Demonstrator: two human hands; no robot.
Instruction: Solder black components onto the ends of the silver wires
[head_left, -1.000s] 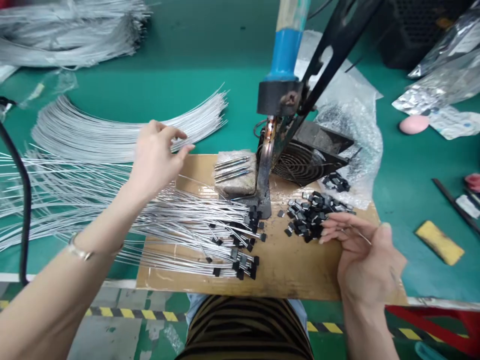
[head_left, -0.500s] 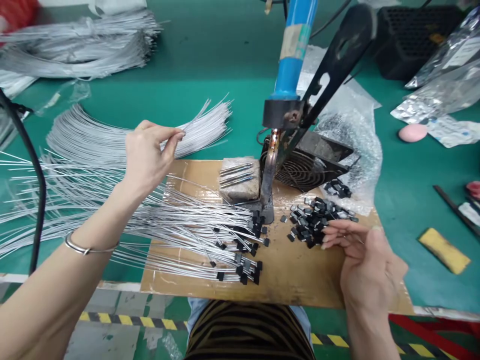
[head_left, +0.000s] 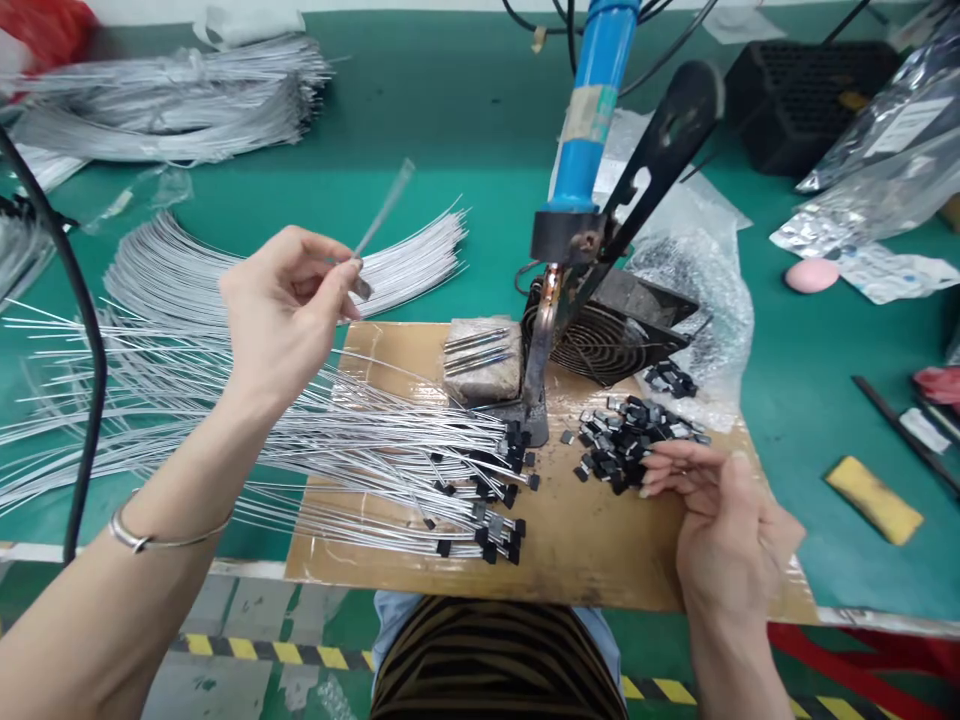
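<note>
My left hand (head_left: 289,300) is closed in a pinch on a thin grey wire (head_left: 386,205), whose upper end sticks out blurred above the fingers. Just behind that hand lies a curved bundle of loose grey wires (head_left: 165,265). My right hand (head_left: 727,520) rests at the right, fingers stretched out and touching the edge of a pile of small black connectors (head_left: 626,435). I see nothing held in it. Between the hands lie wires with black connectors on their ends (head_left: 495,530), spread over a brown board (head_left: 592,560).
A blue-handled soldering iron (head_left: 581,170) hangs tip down in a black bracket (head_left: 660,150). Behind it are a small fan (head_left: 600,340) and bubble wrap (head_left: 705,290). Several metal rods lie on a block (head_left: 480,385). A yellow sponge (head_left: 874,498) lies at right.
My left hand has drawn back slightly left, and the wire in its fingers now stands up from the bundle. My right hand stays at the connector pile. The whole view has shifted slightly.
</note>
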